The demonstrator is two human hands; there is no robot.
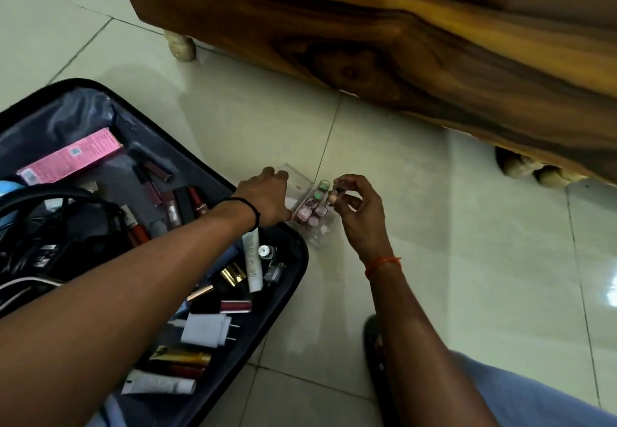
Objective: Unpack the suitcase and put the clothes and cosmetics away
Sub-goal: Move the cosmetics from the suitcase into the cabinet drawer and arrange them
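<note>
**Cosmetics step: small bottle going into the clear box**

I read this as the cosmetics half of the task, mid-sort. The suitcase (293,259) lies open on the tiled floor (467,226), still full of tubes, lipsticks, a pink carton (70,156), a white charger plug (207,329) and black cables (50,226). No clothes in view that I can make out.

The clear box (300,182) sits on the floor just beside the suitcase's right edge, between my two hands. Several small bottles already stand in it, pink caps and green caps.

My left hand (267,199) rests on the box's near wall, fingers curled over it; looks like steadying, but how tight the hold is I cannot tell. My right hand (357,206) pinches a small bottle (335,194) between thumb and fingertips, a narrow hold, just above the box's right side.

Next move, my guess: lower the bottle upright into a free slot beside the green caps, release, then reach back to the suitcase for another. The box is light, so the left hand should keep it from sliding.
</note>
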